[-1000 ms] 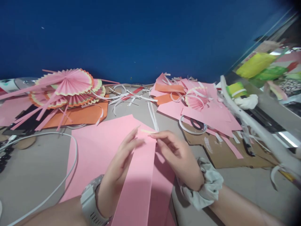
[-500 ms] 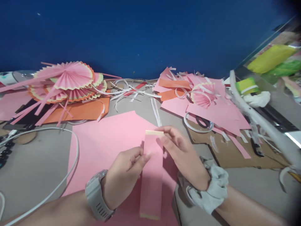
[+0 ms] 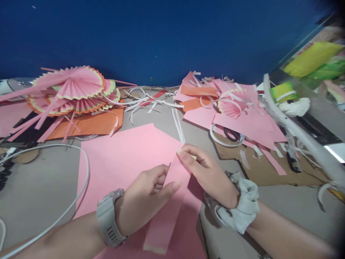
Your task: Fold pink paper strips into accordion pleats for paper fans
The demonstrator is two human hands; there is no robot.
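Note:
A long pink paper strip [image 3: 168, 212] with pale yellow ends is held tilted in front of me, its top leaning right. My right hand [image 3: 206, 172] pinches the upper end between thumb and fingers. Lower down, my left hand [image 3: 147, 199] grips the strip's left edge, thumb on its face and fingers behind. Beneath both hands lies a large pink paper sheet [image 3: 113, 162], partly covered by the strip and my arms.
Pleated pink paper fans [image 3: 78, 84] are piled at the back left on an orange sheet [image 3: 88, 124]. Thin white paper strips [image 3: 147, 100] lie at the back. Pink paper sheets [image 3: 239, 127] rest on cardboard [image 3: 258, 167] at right. A white cable [image 3: 87, 172] curves along the left.
The pink strip has turned from nearly upright to a slant, its lower end swinging left. My right thumb now covers more of the top end, and my left thumb reaches further across.

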